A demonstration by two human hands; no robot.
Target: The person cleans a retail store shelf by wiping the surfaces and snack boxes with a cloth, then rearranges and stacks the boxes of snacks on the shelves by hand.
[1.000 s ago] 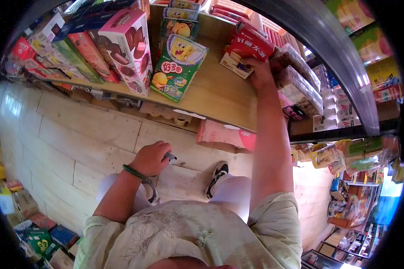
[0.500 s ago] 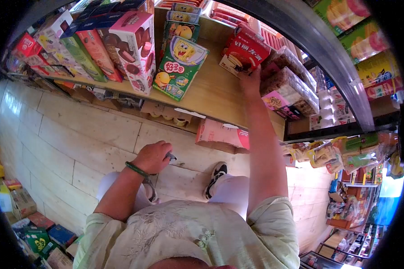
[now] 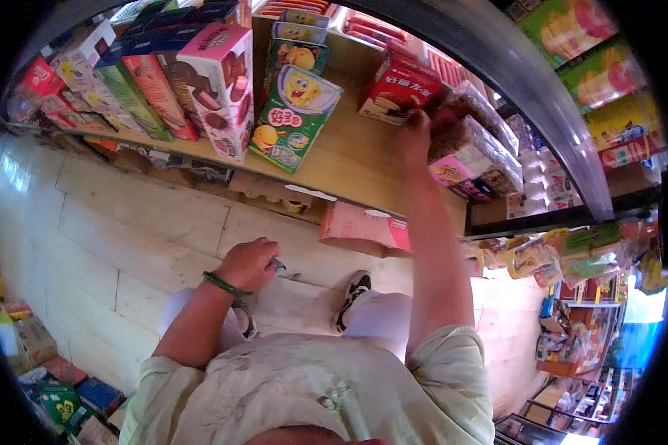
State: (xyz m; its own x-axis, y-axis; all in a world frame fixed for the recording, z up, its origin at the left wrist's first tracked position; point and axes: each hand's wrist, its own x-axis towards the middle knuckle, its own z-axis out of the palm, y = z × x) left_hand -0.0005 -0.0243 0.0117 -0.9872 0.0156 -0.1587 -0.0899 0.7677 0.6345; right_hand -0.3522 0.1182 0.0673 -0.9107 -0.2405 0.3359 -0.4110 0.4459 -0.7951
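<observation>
My right hand [image 3: 416, 135] reaches onto the wooden shelf, at the lower right corner of a red snack box [image 3: 398, 85]. Its fingers are blurred and partly hidden, so their grip on the box is unclear. To its right stand clear-wrapped brown snack packs [image 3: 479, 152] with a pink label. Left of the red box, a green cartoon snack box [image 3: 297, 119] leans at the front of a row of similar ones. My left hand [image 3: 249, 265], with a green bangle at the wrist, is closed low over the floor around a small grey object [image 3: 276, 264], too small to name.
Upright snack boxes [image 3: 219, 93] line the shelf's left part. A black metal frame [image 3: 571, 141] curves along the right, with hanging packets [image 3: 534, 259] below. A pink carton [image 3: 364, 226] sits under the shelf [image 3: 349, 167]. More boxes [image 3: 67, 397] lie on the floor at lower left.
The red box has turned slightly and sits straighter on the shelf, my right hand still at its corner. The view has shifted a little; my left hand keeps its place.
</observation>
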